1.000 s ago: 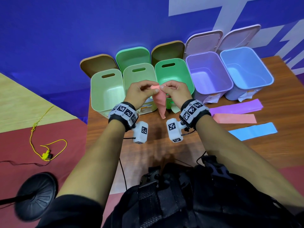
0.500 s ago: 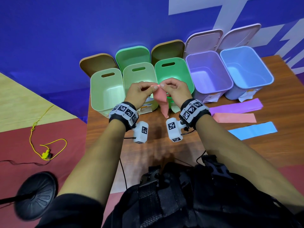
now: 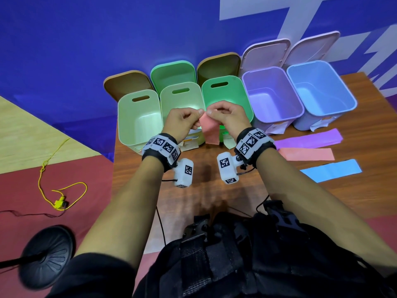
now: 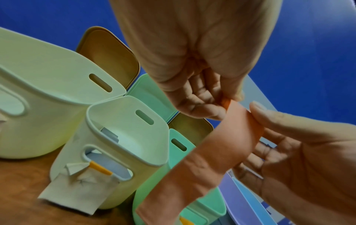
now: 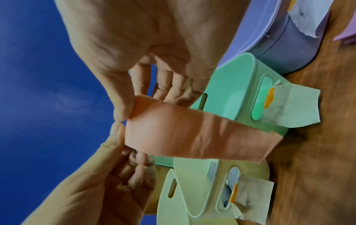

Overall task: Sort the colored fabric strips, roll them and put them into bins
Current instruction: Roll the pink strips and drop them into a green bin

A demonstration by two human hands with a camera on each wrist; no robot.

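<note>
A salmon-pink fabric strip (image 3: 211,131) hangs in the air in front of the green bin (image 3: 227,91). My left hand (image 3: 196,114) and right hand (image 3: 211,111) each pinch its top edge between thumb and forefinger, close together. The left wrist view shows my left fingertips (image 4: 224,105) on the strip's upper corner, the strip (image 4: 217,152) hanging down. In the right wrist view the strip (image 5: 183,137) stretches flat from both thumbs. On the table to the right lie a purple strip (image 3: 307,140), another pink strip (image 3: 307,153) and a blue strip (image 3: 330,169).
Along the blue wall stand a pale green bin (image 3: 139,117), a second pale green bin (image 3: 182,97), a purple bin (image 3: 272,97) and a blue bin (image 3: 320,89), lids propped behind them. Paper labels hang on their fronts. A grey-blue roll (image 4: 108,134) shows inside the second bin.
The strip hung twisted to a point before; now it hangs flat and shorter below my fingers. Both hands stay together at the same spot, slightly higher.
</note>
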